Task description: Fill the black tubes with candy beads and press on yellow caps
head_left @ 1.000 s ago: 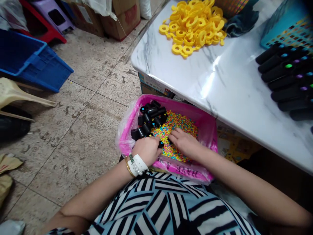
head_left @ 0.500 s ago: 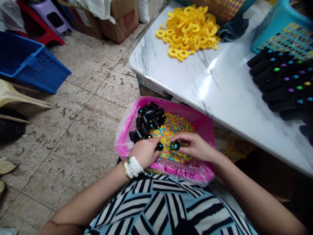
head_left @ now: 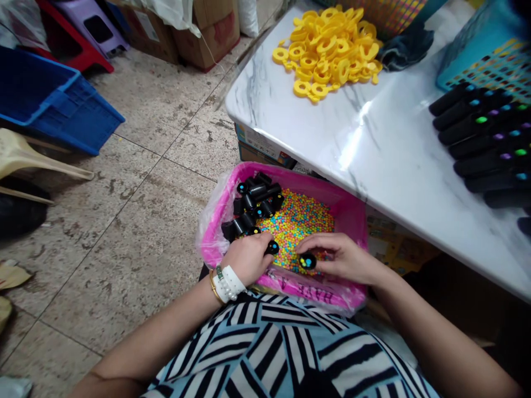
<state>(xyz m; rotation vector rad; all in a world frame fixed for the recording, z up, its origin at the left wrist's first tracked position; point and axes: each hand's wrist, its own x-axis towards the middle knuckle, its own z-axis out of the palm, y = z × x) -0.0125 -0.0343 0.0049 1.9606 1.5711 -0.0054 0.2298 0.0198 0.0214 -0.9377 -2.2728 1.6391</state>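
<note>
A pink plastic basin (head_left: 218, 232), lined with clear film, rests at my lap. Small multicoloured beads (head_left: 305, 218) cover its floor. Several short black tubes (head_left: 249, 207) are heaped at its left side. My left hand (head_left: 248, 257) is closed on a black tube (head_left: 272, 247) with blue beads showing in its end. Over the beads at the right, my right hand (head_left: 338, 257) grips another black tube (head_left: 307, 261) between thumb and fingers. Blue and yellow-green beads show in that tube's end, which faces me.
A white marble-patterned table (head_left: 298, 127) stands beyond the basin. It carries a pile of yellow plastic ring pieces (head_left: 327, 52), rows of black tubes (head_left: 477, 143) and a teal basket (head_left: 460, 58). A blue crate (head_left: 78, 113) and a cream stool (head_left: 37, 155) stand at left.
My right hand has moved a little right and towards me with its tube. My left hand stays nearly in place. The whole view has shifted slightly.
</note>
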